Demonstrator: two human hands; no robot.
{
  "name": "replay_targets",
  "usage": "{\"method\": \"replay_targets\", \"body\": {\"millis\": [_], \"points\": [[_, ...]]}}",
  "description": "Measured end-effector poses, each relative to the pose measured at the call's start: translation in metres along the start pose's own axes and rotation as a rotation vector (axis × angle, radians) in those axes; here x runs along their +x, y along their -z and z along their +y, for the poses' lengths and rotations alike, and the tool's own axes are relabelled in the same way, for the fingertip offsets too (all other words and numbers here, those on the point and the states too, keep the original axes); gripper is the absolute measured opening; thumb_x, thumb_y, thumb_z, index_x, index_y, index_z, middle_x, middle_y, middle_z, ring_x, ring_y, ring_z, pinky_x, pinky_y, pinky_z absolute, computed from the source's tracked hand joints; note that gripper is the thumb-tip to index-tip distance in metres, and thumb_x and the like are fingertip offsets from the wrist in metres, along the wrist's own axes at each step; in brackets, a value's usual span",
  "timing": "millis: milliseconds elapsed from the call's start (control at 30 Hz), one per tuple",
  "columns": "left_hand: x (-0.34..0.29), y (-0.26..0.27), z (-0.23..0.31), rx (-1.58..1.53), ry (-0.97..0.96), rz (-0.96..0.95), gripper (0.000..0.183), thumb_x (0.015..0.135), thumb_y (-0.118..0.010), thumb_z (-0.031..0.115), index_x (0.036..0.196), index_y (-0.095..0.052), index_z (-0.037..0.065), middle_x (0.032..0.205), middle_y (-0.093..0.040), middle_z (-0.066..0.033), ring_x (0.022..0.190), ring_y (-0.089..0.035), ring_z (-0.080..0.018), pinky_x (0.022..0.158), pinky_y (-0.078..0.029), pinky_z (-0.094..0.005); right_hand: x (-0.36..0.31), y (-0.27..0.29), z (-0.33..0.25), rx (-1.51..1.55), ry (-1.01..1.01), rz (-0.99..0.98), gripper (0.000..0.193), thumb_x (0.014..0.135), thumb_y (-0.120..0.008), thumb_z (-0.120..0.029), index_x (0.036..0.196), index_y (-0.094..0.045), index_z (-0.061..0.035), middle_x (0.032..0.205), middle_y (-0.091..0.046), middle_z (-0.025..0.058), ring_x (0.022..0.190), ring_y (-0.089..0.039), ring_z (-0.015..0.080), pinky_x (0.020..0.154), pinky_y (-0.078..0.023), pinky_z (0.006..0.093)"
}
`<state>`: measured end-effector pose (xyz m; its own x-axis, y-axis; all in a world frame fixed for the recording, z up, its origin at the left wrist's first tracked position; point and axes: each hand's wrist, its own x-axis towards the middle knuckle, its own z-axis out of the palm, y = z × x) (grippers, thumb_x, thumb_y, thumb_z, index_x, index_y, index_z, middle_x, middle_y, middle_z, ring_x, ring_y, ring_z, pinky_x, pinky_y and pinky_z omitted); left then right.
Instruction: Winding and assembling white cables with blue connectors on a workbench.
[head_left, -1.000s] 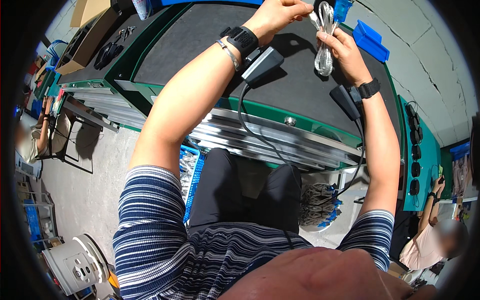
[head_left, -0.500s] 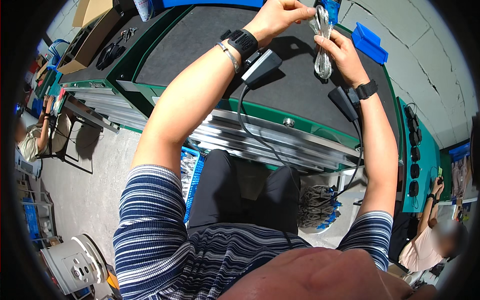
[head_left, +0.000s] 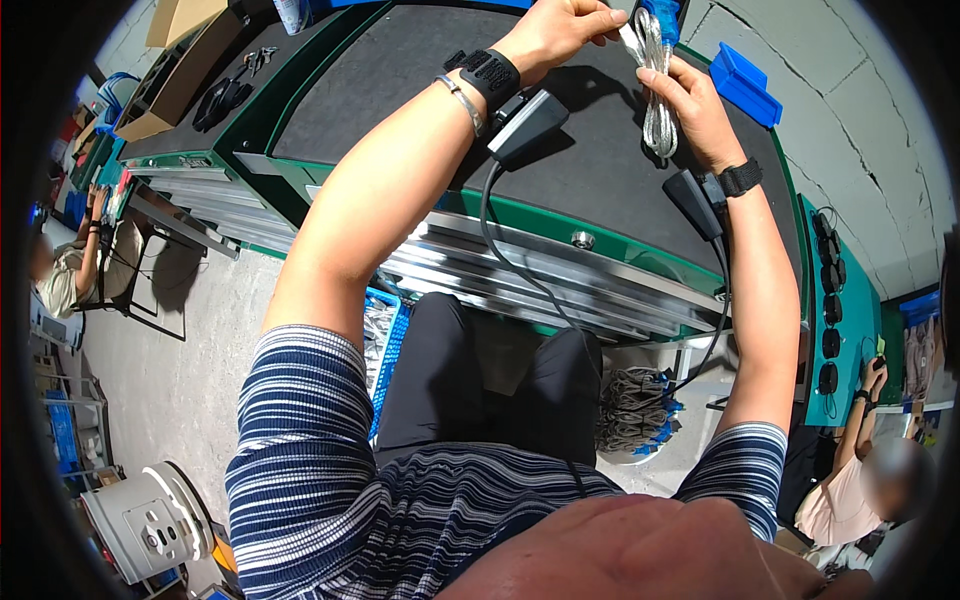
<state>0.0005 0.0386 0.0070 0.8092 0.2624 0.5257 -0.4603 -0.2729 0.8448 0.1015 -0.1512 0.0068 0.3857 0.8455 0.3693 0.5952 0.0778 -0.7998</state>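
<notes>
A coiled bundle of silvery, clear-jacketed cable (head_left: 658,125) hangs upright above the dark mat of the workbench (head_left: 400,110). My right hand (head_left: 700,112) is closed round its middle, thumb across the front. A blue connector (head_left: 662,14) shows at the top of the bundle, partly cut off by the picture's edge. My left hand (head_left: 560,38) is pinched, its fingertips at a small pale piece (head_left: 630,40) beside the bundle's top; what this is I cannot make out. Black wrist-strapped devices sit on both wrists, with wires trailing down.
At the bench's far right lies a blue bin (head_left: 745,85). An open cardboard box (head_left: 170,90) and black cables (head_left: 222,100) are on the left bench. Below are a blue basket (head_left: 390,350) and a heap of grey cables (head_left: 636,410). Two other people work at the sides.
The cable bundle and my right hand have shifted slightly right. My left hand has stayed pinched near its top, and the pale piece now shows more plainly there.
</notes>
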Motion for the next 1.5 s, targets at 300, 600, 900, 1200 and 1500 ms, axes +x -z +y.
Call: {"method": "replay_targets", "body": {"millis": [300,600,900,1200,1500], "points": [[-0.002,0.0,0.009,0.033,-0.011,-0.024,0.026,0.09,-0.064,0.026,0.089,-0.068,0.001,0.08,-0.064,0.0001,0.076,-0.054,-0.008,0.07,-0.044,-0.0251,0.001,-0.001,0.005,0.017,0.008,0.011,0.029,0.089,-0.065,-0.028,0.105,-0.063,-0.003,0.085,-0.06,-0.002,0.075,-0.051,0.0049,0.068,-0.04,0.0203],[-0.006,-0.006,0.01,0.014,0.189,-0.12,0.047,0.093,-0.056,0.046,0.111,-0.06,0.004,0.104,-0.061,-0.0029,0.09,-0.056,-0.0085,0.086,-0.046,-0.0246,0.005,0.003,0.007,0.355,-0.029,-0.058,0.04,0.094,-0.061,-0.026,0.126,-0.049,-0.0056,0.112,-0.064,0.0083,0.104,-0.061,0.0141,0.093,-0.046,0.0287],[-0.013,-0.012,-0.002,0.121,0.205,-0.463,0.062,0.092,-0.056,0.05,0.132,-0.049,0.003,0.115,-0.062,-0.0116,0.113,-0.055,-0.0164,0.096,-0.042,-0.0307,0.004,-0.001,0.008,0.433,0.098,-0.074,0.041,0.097,-0.055,-0.024,0.132,-0.047,-0.0063,0.122,-0.055,0.007,0.116,-0.051,0.0156,0.1,-0.04,0.032],[-0.01,-0.008,-0.002,0.329,0.194,-0.243,0.038,0.089,-0.065,0.041,0.1,-0.064,0.004,0.075,-0.052,0.0034,0.071,-0.045,-0.0057,0.064,-0.036,-0.0225,0.006,0.014,0.017,0.628,-0.169,0.019,0.049,0.093,-0.054,-0.049,0.115,-0.06,-0.0055,0.105,-0.063,0.0027,0.092,-0.056,0.0091,0.079,-0.045,0.025],[-0.012,-0.003,-0.01,0.401,0.13,-0.248,0.039,0.079,-0.076,0.022,0.109,-0.061,0.002,0.09,-0.063,-0.0027,0.085,-0.056,-0.0118,0.08,-0.044,-0.0264,0.004,0.021,0.031,0.737,-0.321,0.04,0.039,0.097,-0.05,-0.042,0.111,-0.059,-0.006,0.096,-0.064,0.0048,0.08,-0.061,0.0114,0.072,-0.05,0.0239]]}}
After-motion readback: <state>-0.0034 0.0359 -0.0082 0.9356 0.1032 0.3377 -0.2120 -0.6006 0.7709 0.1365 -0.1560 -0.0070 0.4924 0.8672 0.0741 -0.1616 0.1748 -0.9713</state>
